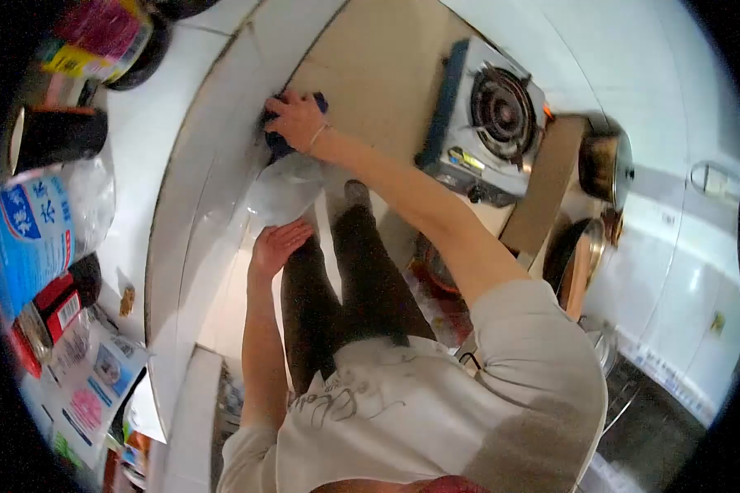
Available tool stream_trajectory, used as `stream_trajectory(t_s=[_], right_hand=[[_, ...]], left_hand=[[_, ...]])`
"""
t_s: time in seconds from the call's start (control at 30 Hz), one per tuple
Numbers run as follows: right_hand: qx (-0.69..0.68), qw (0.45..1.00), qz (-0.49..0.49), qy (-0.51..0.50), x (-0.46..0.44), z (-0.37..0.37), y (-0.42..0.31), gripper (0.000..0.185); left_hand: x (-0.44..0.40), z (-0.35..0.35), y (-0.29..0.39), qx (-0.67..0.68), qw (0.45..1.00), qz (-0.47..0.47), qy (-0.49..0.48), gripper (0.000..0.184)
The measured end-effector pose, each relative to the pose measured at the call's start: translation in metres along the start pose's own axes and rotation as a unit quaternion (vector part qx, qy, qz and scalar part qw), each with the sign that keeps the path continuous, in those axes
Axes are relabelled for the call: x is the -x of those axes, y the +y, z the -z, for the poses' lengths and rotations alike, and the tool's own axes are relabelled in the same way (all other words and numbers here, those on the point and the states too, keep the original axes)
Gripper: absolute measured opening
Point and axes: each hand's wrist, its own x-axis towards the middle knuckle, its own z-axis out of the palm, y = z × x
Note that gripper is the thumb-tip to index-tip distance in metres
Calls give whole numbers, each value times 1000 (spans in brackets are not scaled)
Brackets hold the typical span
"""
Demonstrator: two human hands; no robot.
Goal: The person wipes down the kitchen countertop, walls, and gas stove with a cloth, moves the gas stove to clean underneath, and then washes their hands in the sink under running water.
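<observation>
My right hand [298, 121] is closed on a dark blue cloth [278, 146], pressed at the edge where the beige surface meets the white tiled ledge. Just below the cloth is a rounded, translucent whitish plastic bowl [286, 191]; its exact shape is blurred. My left hand [283, 248] lies against the bowl's near side, with fingers straight and close together, and seems to hold it up. The thumb's grip is partly hidden.
A gas stove [501, 115] with one burner stands to the right, near a metal pot [604, 167]. Along the left ledge are a dark cup [62, 140], a blue-and-white packet [37, 234] and several other packages. My legs [308, 287] are below.
</observation>
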Motion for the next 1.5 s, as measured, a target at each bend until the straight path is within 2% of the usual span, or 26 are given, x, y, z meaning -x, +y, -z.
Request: stream_trajectory(t_s=[0.07,0.13,0.17,0.23,0.33,0.43,0.5,0.53,0.6,0.63,0.7,0.73,0.8,0.97,1.0,1.03,1.1,1.13,1.17,1.23,1.27,1.33,1.37,1.43,1.47,1.5], right_hand=[[56,998,-6,-15,5,-3,-1,18],[135,983,-5,-125,18,-13,-1,40],[132,983,-18,-127,32,-14,-2,40],[108,983,-53,-139,56,-15,-2,18],[91,986,-124,-58,123,-29,9,26],[20,978,-202,-54,191,-35,23,26],[215,964,-102,-122,238,-33,31,24],[217,962,-111,-122,255,-27,29,24],[270,933,3,-236,278,-19,29,21],[270,934,-3,-233,293,-36,38,21],[322,934,17,-156,328,-92,62,18],[292,928,35,-227,332,-66,59,22],[306,926,30,-220,347,-62,57,24],[268,950,-5,-161,404,-58,78,27],[272,934,-16,-229,415,-47,78,22],[270,935,-21,-228,423,-30,81,22],[133,937,-64,-315,442,-7,85,24],[134,922,-88,-352,450,0,87,26],[131,923,-91,-349,464,2,91,26],[46,934,-202,-291,494,2,99,24],[44,934,-204,-290,505,1,104,24],[35,869,-300,-392,515,5,110,22],[33,868,-304,-390,514,10,111,22],[6,832,-443,-334,506,37,115,12],[5,832,-444,-332,493,65,118,12],[-49,817,-505,-275,475,101,123,16]], left_hand=[[19,-8,10,-43,999,-10,11,53],[23,7,18,-42,999,8,13,55],[26,15,18,-27,999,15,23,59],[28,21,20,-22,999,25,35,59],[25,14,19,-35,997,66,26,59],[13,3,7,-29,996,82,23,59],[1,-5,-3,-36,994,101,-4,60],[-5,-10,-10,-41,993,108,-7,60],[-17,-20,-19,-52,991,115,-32,63],[-22,-27,-22,-58,991,118,-33,63],[-35,-44,-24,-125,983,132,-35,66],[-42,-57,-28,-132,981,135,-37,66],[-50,-84,-31,-121,986,116,2,51],[-94,-140,-39,-113,988,100,-33,52],[-106,-153,-41,-89,990,104,-31,51],[-118,-160,-42,-94,989,108,-30,51],[-140,-174,-43,-150,985,35,-84,50],[-148,-186,-43,-154,984,39,-84,50],[-153,-198,-41,-137,988,23,-65,50],[-168,-213,-40,-122,992,9,-44,51],[-177,-217,-38,-115,992,-14,-40,51],[-187,-227,-36,-112,993,-33,-36,51],[-191,-235,-34,-93,994,-18,-47,51],[-202,-245,-34,-75,995,-2,-61,50],[-209,-243,-32,-67,995,-9,-69,50],[-214,-244,-29,-60,995,-19,-77,49]])
